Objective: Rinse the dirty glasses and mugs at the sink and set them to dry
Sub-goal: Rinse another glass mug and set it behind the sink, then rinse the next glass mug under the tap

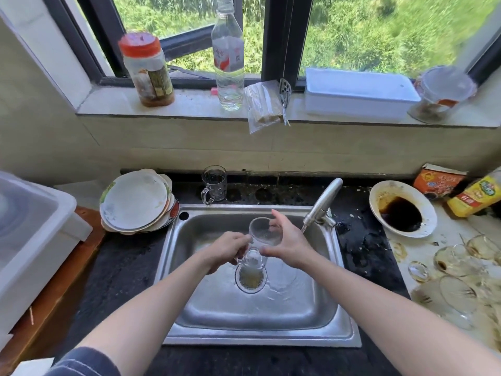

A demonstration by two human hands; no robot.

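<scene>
Gripping a tilted glass mug (264,232) above the sink (257,339) drain, the left hand (227,248) clasped its lower end, the right hand (290,243) its rim.

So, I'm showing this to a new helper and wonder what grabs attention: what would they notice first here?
The left hand and right hand hold a clear glass mug over the steel sink at centre, with the tap running beside it. On the counter to the right lies a heap of dirty glasses, with a bowl of dark sauce behind them.
</scene>
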